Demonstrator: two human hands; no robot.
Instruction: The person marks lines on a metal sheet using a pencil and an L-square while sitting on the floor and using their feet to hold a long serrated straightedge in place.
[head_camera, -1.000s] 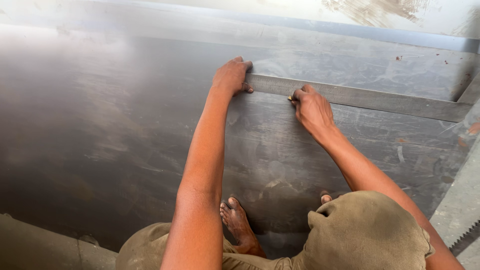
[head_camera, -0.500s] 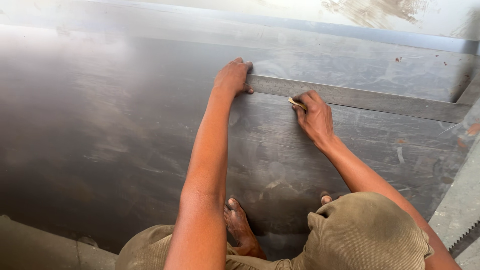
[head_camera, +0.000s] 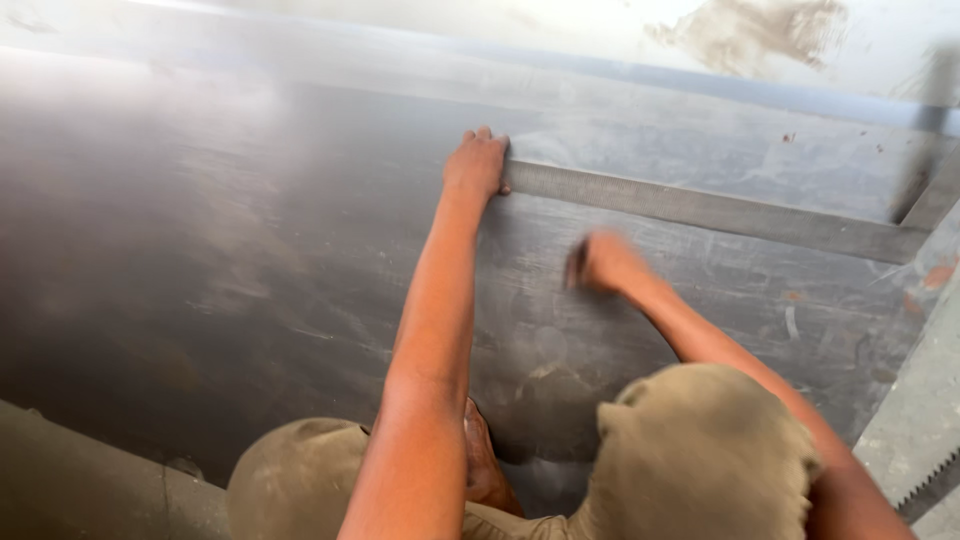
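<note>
Nearest, at six o'clock, a bare foot (head_camera: 485, 465) rests on the large dark grey metal sheet (head_camera: 230, 260) between bent knees in tan cloth. Farther up, the right hand (head_camera: 603, 263) is blurred, closed in a loose fist just off the sheet; whether it holds anything cannot be told. Farthest, toward twelve o'clock, the left hand (head_camera: 477, 163) presses flat on the near end of the long grey steel straightedge (head_camera: 700, 208), which runs off toward three o'clock.

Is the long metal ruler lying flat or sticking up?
Flat. The metal ruler lies flush on the dark sheet, with the left hand pressing its end.
</note>
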